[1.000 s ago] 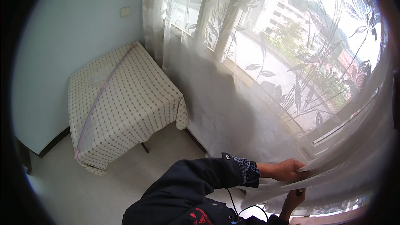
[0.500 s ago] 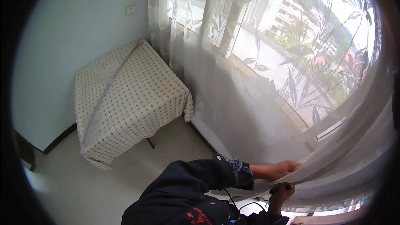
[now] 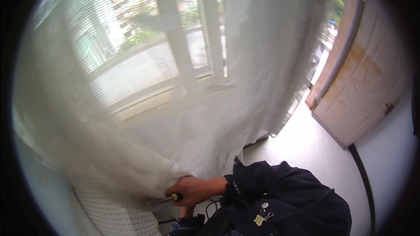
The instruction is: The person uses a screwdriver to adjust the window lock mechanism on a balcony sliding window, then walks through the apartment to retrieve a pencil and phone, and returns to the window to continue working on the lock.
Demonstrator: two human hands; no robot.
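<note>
On my feed the right grip is clenched around a tool with a yellow-and-black handle, right up against the bunched lower part of the sheer curtain; the left grip is mostly hidden below it, so I honestly can't tell if it's grasping anything. Curtain's hanging across the window; cloth-covered table sits lower left, pale door off to the right.
</note>
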